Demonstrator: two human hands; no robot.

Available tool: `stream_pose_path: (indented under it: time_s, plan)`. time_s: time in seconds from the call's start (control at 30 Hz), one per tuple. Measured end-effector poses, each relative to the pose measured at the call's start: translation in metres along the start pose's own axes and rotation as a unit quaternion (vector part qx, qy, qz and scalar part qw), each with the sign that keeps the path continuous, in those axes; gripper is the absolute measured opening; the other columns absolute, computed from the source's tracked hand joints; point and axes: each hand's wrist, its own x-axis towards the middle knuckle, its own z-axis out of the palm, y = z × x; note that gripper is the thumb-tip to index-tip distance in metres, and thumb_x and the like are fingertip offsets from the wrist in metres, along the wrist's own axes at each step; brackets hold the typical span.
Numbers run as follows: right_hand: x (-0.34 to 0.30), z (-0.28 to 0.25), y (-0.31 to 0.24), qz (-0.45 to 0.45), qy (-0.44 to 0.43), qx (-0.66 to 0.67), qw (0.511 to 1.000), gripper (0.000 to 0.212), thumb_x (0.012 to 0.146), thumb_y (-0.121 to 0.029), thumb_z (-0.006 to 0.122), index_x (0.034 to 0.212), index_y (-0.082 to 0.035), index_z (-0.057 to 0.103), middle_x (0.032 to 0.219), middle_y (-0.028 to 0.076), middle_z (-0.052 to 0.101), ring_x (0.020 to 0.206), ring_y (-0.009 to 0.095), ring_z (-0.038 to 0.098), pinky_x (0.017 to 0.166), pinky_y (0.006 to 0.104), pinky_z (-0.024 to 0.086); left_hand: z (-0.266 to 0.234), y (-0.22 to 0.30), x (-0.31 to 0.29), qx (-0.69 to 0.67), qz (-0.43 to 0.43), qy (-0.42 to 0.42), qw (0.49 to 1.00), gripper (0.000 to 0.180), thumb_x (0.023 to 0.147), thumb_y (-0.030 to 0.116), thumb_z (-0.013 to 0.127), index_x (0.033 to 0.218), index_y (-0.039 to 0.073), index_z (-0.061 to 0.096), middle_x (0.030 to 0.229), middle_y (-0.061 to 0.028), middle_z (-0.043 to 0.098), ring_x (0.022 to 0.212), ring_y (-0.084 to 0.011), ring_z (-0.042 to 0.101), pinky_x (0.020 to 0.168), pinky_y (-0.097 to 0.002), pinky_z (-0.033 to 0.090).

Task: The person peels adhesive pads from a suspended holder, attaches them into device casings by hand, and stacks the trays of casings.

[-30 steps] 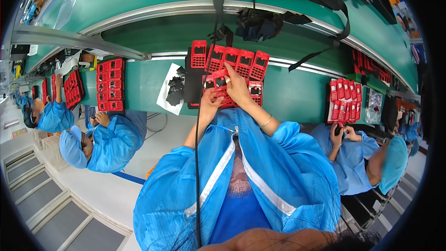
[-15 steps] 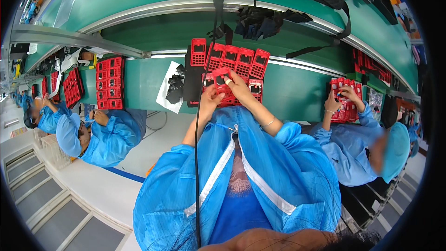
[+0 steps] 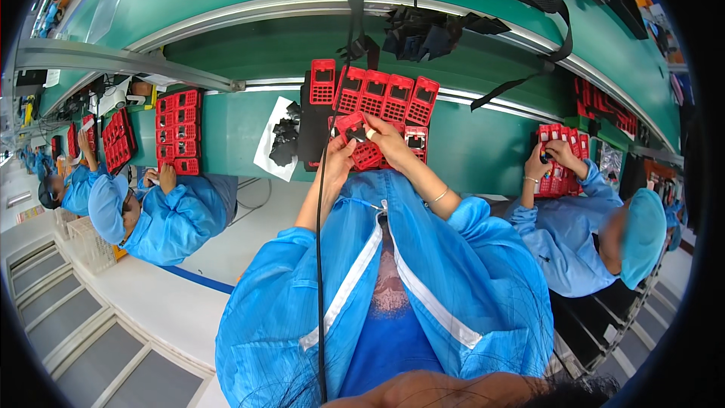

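Observation:
My left hand (image 3: 338,157) and my right hand (image 3: 388,143) hold one red phone housing (image 3: 350,124) between them, lifted over the bench. My left fingers pinch its near edge. My right fingers grip its right side, near a dark window opening. Beneath and beside it lie more red keypad phone housings (image 3: 374,95), set in rows, with some of the near row hidden by my hands. A single red housing (image 3: 322,83) sits at the far left of the group, on a black mat (image 3: 316,127).
Left of the mat lies a white sheet (image 3: 264,153) with black pieces (image 3: 285,137). Black flaps (image 3: 423,34) hang under the metal-edged shelf. A black cable (image 3: 319,257) runs down in front of me. Co-workers sit left and right, beside red housings (image 3: 179,132).
The held red housing has shifted left and slightly down, and is turned more to the left. My left hand has moved up against it. A left-side co-worker's hands have moved to the housings there.

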Motion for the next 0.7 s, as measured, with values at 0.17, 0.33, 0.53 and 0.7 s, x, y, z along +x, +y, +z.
stream_pose_path:
  time_s: [0.17,0.33,0.53,0.7]
  plan:
    - [-0.014,0.010,-0.024,-0.272,0.141,-0.355,0.883,0.013,0.088,-0.012,0.070,0.097,-0.003,0.069,0.098,0.008,0.065,0.099,0.024,0.063,0.086,0.0358,0.048,-0.015,-0.008,0.008,0.020,0.039,0.030,0.999,0.025,0.102,0.005,0.051,0.126,0.006,0.060,0.119,-0.0064,0.067,0.109,-0.0192,0.065,0.094,-0.0400,0.055]
    - [-0.009,0.012,-0.015,-0.277,0.163,-0.432,0.843,0.013,0.082,-0.015,0.075,0.087,-0.004,0.071,0.090,0.007,0.063,0.088,0.028,0.061,0.079,0.0415,0.045,-0.008,-0.008,0.006,0.035,0.049,0.041,0.997,0.023,0.101,0.004,0.053,0.123,0.004,0.061,0.117,-0.0067,0.068,0.106,-0.0179,0.066,0.090,-0.0362,0.057]
    - [-0.013,0.025,-0.021,-0.331,0.151,-0.467,0.806,0.015,0.084,-0.022,0.073,0.092,-0.010,0.073,0.090,0.005,0.063,0.093,0.027,0.059,0.085,0.0429,0.043,-0.027,-0.007,0.003,0.059,0.061,0.047,0.995,0.028,0.100,0.002,0.054,0.127,0.003,0.060,0.119,-0.0081,0.067,0.107,-0.0174,0.066,0.092,-0.0345,0.055]
    - [-0.009,0.018,-0.015,-0.297,0.117,-0.453,0.832,0.018,0.080,-0.019,0.078,0.091,-0.006,0.073,0.087,0.006,0.063,0.089,0.026,0.061,0.078,0.0403,0.046,-0.042,-0.012,0.008,0.062,0.041,0.024,0.997,0.030,0.100,0.000,0.052,0.128,0.003,0.059,0.120,-0.0081,0.067,0.110,-0.0175,0.065,0.096,-0.0340,0.052]
